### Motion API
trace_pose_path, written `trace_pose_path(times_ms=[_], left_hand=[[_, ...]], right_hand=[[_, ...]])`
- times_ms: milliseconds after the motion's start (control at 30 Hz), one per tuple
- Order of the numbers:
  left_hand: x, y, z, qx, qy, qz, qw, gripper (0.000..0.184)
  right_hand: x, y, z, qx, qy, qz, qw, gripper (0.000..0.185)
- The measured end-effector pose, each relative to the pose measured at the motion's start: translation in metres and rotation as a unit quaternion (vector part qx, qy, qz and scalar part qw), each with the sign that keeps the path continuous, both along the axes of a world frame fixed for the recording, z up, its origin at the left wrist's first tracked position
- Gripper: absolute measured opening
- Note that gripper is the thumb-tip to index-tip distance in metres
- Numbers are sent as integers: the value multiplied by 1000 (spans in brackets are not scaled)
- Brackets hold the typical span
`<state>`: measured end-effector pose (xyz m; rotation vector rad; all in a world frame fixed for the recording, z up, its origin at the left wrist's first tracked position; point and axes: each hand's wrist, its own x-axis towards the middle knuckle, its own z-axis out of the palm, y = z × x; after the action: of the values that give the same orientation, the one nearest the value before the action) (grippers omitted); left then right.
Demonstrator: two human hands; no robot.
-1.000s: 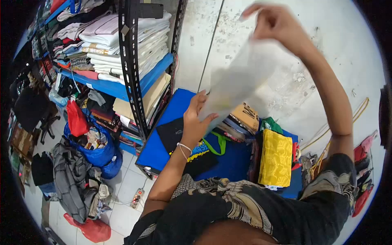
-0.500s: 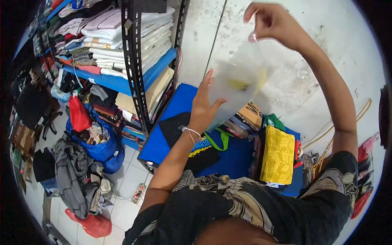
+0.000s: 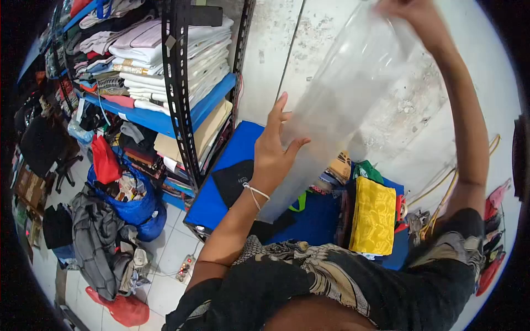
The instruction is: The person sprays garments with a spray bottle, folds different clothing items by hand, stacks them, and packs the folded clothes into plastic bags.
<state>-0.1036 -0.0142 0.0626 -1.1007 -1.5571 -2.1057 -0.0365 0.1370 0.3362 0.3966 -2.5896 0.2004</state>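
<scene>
A long clear plastic bag (image 3: 348, 83) stretches slantwise over the blue tabletop (image 3: 326, 220). My right hand (image 3: 414, 16), raised at the top of the view and partly blurred, is closed on the bag's upper end. My left hand (image 3: 276, 146) lies along the bag's left side with fingers and thumb apart; whether it touches the plastic I cannot tell. Behind the bag's lower part, a row of folded cloths (image 3: 331, 176) shows partly. A folded yellow patterned cloth (image 3: 372, 215) lies on the right, and a black cloth (image 3: 234, 182) lies on the left of the table.
A black metal rack (image 3: 179, 71) with blue shelves holds stacks of folded white cloth (image 3: 165, 66) at the left. On the tiled floor stand a blue sack (image 3: 132, 193) filled with cloth and a grey garment pile (image 3: 94, 237). A power strip (image 3: 185, 267) lies near the table.
The bag has been drawn out longer towards the upper right, as my right hand moved up and right. My left hand has stayed nearly in place with its fingers apart.
</scene>
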Motion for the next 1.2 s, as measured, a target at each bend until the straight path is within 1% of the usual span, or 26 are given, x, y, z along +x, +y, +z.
trace_pose_path(times_ms=[67, 200, 267, 300, 367, 433, 500, 567, 633, 667, 700, 733, 767, 800, 833, 867, 900, 933, 1000, 1033, 1067, 1100, 1133, 1167, 1200], left_hand=[[2, 2, -3, -37, 13, 21, 999, 77], [-3, 5, -6, -25, 30, 35, 999, 72], [-1, 4, -4, -70, -7, 19, 997, 66], [-4, 7, -3, -68, -3, 18, 998, 66], [-8, 12, -10, -28, -34, 0, 999, 58], [-14, 14, -13, -38, -30, 7, 999, 58], [-29, 18, -13, -50, -22, 10, 998, 58], [-54, 22, -14, -115, -76, 75, 988, 60], [-88, 29, -19, -143, -9, 211, 967, 59], [-118, 35, -31, -157, 48, 311, 936, 58], [-142, 43, -37, -163, 109, 404, 893, 58], [-143, 44, -21, -86, 84, 351, 929, 59], [-124, 39, 14, -12, 54, 290, 955, 62], [-95, 37, 43, 100, 1, 158, 982, 64], [-51, 32, 79, 202, -63, 20, 977, 67], [-16, 34, 99, 221, 48, -70, 972, 67], [17, 37, 110, 243, 152, -161, 944, 67], [47, 44, 118, 134, 255, -138, 948, 66], [82, 57, 108, 14, 358, -81, 930, 58], [100, 64, 103, -37, 412, -54, 909, 54], [109, 70, 103, -88, 368, -142, 915, 33], [118, 77, 103, -139, 321, -226, 909, 16], [128, 80, 101, -152, 266, -254, 917, 15], [137, 79, 96, -167, 209, -281, 922, 14], [148, 73, 96, -219, 233, -230, 919, 18]], right_hand=[[2, 1, 4, 9, -3, -3, 1000, 21], [14, -7, 34, -5, 50, -26, 998, 21], [21, -9, 37, -3, 55, -27, 998, 21], [27, -11, 35, 3, 50, -26, 998, 21], [39, -9, 16, 20, 18, -36, 999, 21], [50, -6, 1, 37, -20, -44, 998, 21], [62, -2, -10, 38, -33, -55, 997, 22], [69, 0, -14, 36, -22, -64, 997, 22], [74, 3, -17, 37, -5, -67, 997, 22], [76, 3, -22, 33, 2, -68, 997, 22], [80, 5, -25, 36, 13, -64, 997, 22], [85, 4, -31, 38, 28, -60, 997, 22], [91, 4, -37, 44, 51, -48, 997, 23], [97, 3, -48, 47, 73, -41, 995, 23], [103, 3, -55, 56, 102, -27, 993, 23], [111, 3, -65, 68, 134, -16, 989, 23], [120, 3, -76, 80, 165, -4, 983, 23], [130, 4, -85, 93, 194, 8, 977, 23], [155, 6, -101, 102, 220, 10, 970, 24], [171, 13, -104, 88, 205, -19, 975, 24], [190, 9, -96, 60, 98, -109, 987, 25], [209, 10, -92, 29, -10, -194, 981, 27], [226, 19, -95, -10, -56, -209, 976, 33], [247, 31, -100, -57, -121, -170, 976, 29], [268, 46, -108, -105, -186, -127, 969, 25]])
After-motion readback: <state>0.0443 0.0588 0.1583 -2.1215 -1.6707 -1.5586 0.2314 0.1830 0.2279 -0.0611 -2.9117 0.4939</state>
